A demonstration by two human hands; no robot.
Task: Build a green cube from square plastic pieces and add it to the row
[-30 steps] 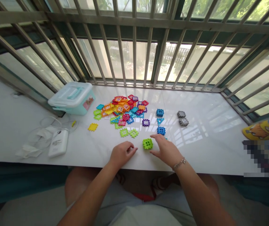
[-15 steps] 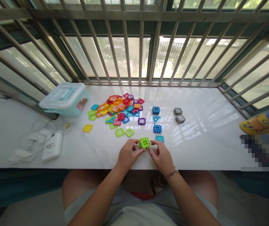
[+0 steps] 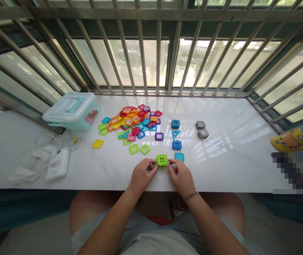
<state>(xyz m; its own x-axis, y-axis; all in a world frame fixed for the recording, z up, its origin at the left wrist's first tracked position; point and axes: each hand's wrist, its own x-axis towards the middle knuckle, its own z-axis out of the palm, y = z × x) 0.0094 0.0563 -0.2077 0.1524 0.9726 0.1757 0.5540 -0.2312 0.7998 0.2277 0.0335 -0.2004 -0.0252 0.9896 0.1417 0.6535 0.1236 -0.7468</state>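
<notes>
A lime-green building block (image 3: pixel 161 160) with a notched rim and a window-like grid is held between my two hands, near the front edge of the table. My left hand (image 3: pixel 143 174) pinches its left side with thumb and fingertips. On the opposite side, the fingertips of my right hand (image 3: pixel 180 177) grip it. Just behind my right fingers lies a light-blue square piece (image 3: pixel 179 157). Two flat green pieces, one a frame (image 3: pixel 145 148), rest behind my left hand. A purple window piece (image 3: pixel 159 136) lies farther back.
A mixed heap of coloured pieces (image 3: pixel 130 120) spreads behind. Blue blocks (image 3: pixel 176 145) form a column to its right, with grey pieces (image 3: pixel 203 134) beyond. At left are a lidded box (image 3: pixel 70 109), a white power bank (image 3: pixel 57 164) and cables; a yellow bottle (image 3: pixel 295 138) lies right.
The green block has tilted so that its window face shows more squarely. My left thumb has drawn back from below it to its left side.
</notes>
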